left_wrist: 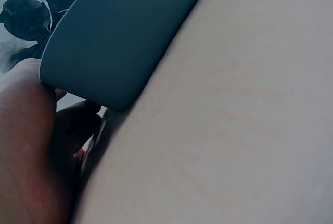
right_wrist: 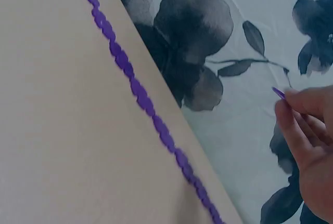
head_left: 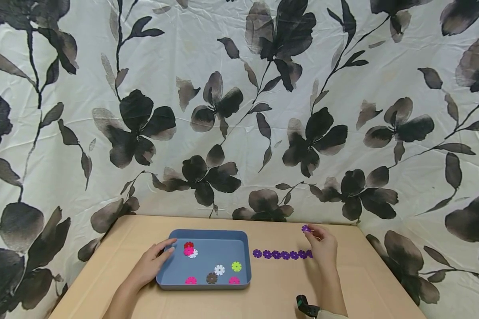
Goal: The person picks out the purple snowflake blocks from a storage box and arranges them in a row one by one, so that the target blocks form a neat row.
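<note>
My right hand (head_left: 322, 243) pinches a purple flower-shaped disc (head_left: 305, 228) between thumb and fingertips, raised over the far right of the table. In the right wrist view the same disc (right_wrist: 279, 93) shows edge-on. Below this hand runs a row of several purple flower discs (head_left: 276, 254), laid edge to edge, its right end partly hidden by the hand. At the left side of the blue-grey tray (head_left: 203, 235), my left hand (head_left: 149, 264) holds the rim, thumb and index finger over it. Its other fingers curl by the tray's outer wall (left_wrist: 119, 42) in the left wrist view.
Inside the tray lie loose discs: a red one (head_left: 188, 244), white (head_left: 219, 270), brown (head_left: 211, 278), yellow-green (head_left: 236, 266) and several pink (head_left: 191, 280). A floral cloth (head_left: 263, 146) hangs behind the tan table (head_left: 279, 297). A black band (head_left: 306, 306) is on the right wrist.
</note>
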The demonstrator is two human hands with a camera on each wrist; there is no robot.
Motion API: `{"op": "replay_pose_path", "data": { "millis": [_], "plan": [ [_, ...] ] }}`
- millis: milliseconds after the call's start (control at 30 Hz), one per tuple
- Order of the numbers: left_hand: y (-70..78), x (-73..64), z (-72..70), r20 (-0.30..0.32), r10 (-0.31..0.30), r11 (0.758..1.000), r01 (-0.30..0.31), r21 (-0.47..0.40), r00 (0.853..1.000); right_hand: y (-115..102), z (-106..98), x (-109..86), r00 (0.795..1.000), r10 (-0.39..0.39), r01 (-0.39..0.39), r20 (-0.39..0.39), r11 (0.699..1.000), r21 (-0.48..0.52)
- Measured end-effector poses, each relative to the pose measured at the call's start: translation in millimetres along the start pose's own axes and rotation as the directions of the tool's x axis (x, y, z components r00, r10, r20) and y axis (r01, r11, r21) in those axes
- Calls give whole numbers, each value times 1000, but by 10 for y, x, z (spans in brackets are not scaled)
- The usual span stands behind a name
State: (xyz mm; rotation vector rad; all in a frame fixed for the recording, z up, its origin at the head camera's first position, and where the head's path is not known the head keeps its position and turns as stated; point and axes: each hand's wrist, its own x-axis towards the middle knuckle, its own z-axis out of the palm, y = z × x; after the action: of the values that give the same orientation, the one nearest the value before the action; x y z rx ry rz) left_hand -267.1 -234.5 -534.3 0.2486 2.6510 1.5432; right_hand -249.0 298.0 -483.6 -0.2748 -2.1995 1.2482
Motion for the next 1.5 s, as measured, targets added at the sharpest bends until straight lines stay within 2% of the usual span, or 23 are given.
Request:
{"op": "replay_pose_path", "data": {
  "millis": [133, 200, 533, 700, 900, 1200, 1500],
  "plan": [
    [-3, -4, -1, 1, -5, 1000, 5, 5, 1000, 106, -58, -12, 993, 30, -32, -118, 999, -18],
    [0, -6, -2, 2, -7, 1000, 7, 7, 1000, 139, -86, -23, 987, 51, -55, -150, 998, -23],
    [5, 6, -5, 3, -9, 1000, 9, 15, 1000, 305, -170, -41, 976, 169, -172, -137, 985, -9],
    [23, 3, 0, 1, -14, 1000, 14, 24, 1000, 430, -289, -51, 955, 259, -258, -145, 966, 21],
    [18, 16, 5, -6, -14, 1000, 14, 21, 1000, 610, -435, -62, 928, 331, -338, -169, 941, -8],
    [1, 33, 12, -9, -6, 1000, 6, 5, 1000, 697, -527, -89, 926, 332, -356, -179, 926, -126],
    [17, 30, -9, -6, -5, 1000, 5, 2, 1000, 779, -503, -95, 944, 287, -318, -166, 924, -211]
  ]
}}
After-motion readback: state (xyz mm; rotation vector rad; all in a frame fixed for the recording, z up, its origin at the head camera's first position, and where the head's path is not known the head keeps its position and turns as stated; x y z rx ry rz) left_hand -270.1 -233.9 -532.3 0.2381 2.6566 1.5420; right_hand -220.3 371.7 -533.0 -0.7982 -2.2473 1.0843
